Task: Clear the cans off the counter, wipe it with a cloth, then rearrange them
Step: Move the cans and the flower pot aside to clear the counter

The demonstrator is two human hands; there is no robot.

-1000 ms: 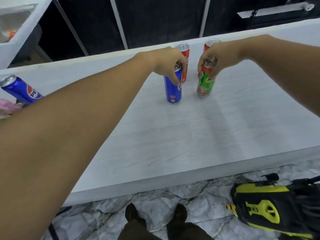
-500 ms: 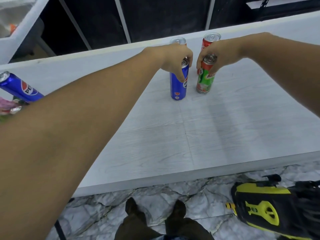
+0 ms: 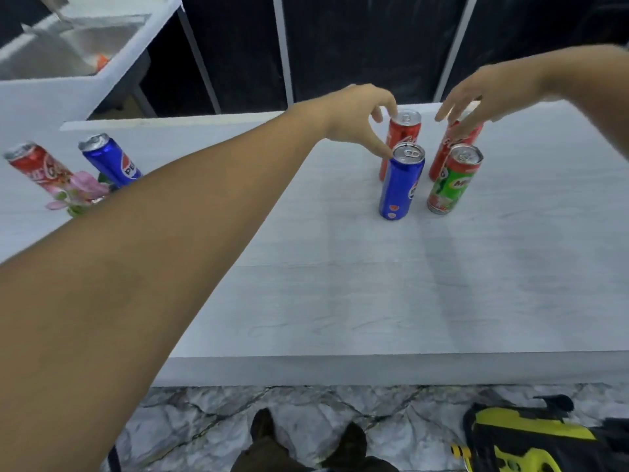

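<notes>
Several cans stand in a tight group on the pale counter (image 3: 340, 284): a blue can (image 3: 401, 183) front left, a green and red can (image 3: 454, 180) front right, one red can (image 3: 403, 131) behind the blue one and another red can (image 3: 451, 148) behind the green one. My left hand (image 3: 360, 117) hovers over the blue can with fingers spread, thumb near its rim, holding nothing. My right hand (image 3: 490, 93) is lifted above the back right red can, fingers apart and empty. At the far left stand another blue can (image 3: 112, 160) and a red patterned can (image 3: 41, 166).
Pink artificial flowers (image 3: 81, 192) sit at the left beside the two far cans. A sink unit (image 3: 68, 46) stands at the back left. On the marble floor below the counter edge lie a black and yellow bag (image 3: 531, 437) and my shoes (image 3: 306, 441).
Both hands have let go of the blue can and the green can and risen off them with fingers spread. The view has shifted, showing more of the left cans.
</notes>
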